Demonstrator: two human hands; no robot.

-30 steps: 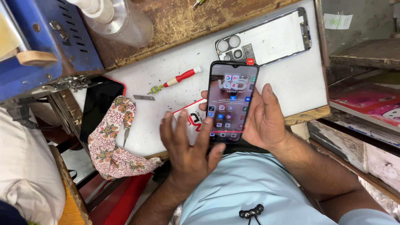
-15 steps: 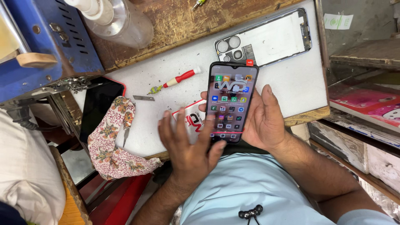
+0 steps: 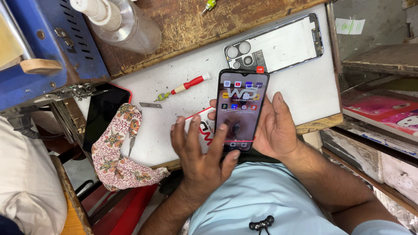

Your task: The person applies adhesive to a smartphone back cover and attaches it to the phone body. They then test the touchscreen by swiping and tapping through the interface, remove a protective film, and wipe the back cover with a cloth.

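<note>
covering the phone (image 3: 241,104) underside, right hand (image 3: 274,128) cradles it.

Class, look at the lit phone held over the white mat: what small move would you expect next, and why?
Probably a thumb tap or swipe: the right hand cradles the phone with its screen lit, and the left hand has its thumb at the screen's lower edge.
</note>
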